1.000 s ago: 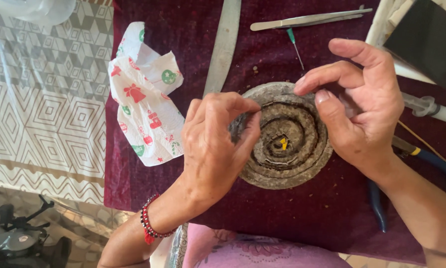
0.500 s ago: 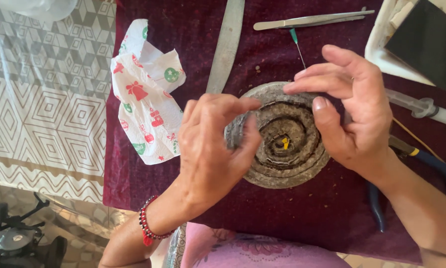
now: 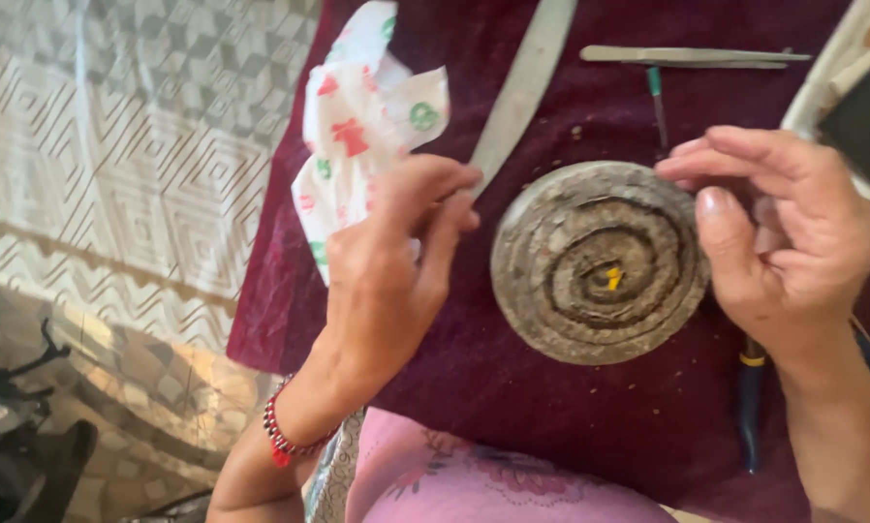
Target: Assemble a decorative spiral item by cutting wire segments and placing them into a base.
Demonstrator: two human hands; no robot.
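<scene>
Coil [image 3: 598, 263] of flat grey-brown strip lies wound into a spiral disc on the maroon cloth [image 3: 571, 416], a small yellow bit at its centre. The right hand [image 3: 793, 242] steadies it from the side: thumb pressed against the rim, fingers curled loosely over the upper edge, half closed rather than clenched. The left hand [image 3: 391, 276] sits just beside the disc, apart from its rim, fingers bent with thumb and forefinger pinched together near the loose strip [image 3: 522, 92] that runs up and away from the spiral; whether it actually grips that strip I cannot tell. A printed paper [image 3: 362, 126] lies crumpled behind that hand. Tweezers [image 3: 692, 56] and a thin green-handled tool [image 3: 656, 97] rest near the cloth's far edge, and a blue-handled tool [image 3: 750, 407] lies partly under the right wrist. As I judge it, winding well means keeping the disc flat on the cloth, holding the rim firmly so the turns stay tight, and feeding the strip edge-on with even tension, so no gap opens between layers.
</scene>
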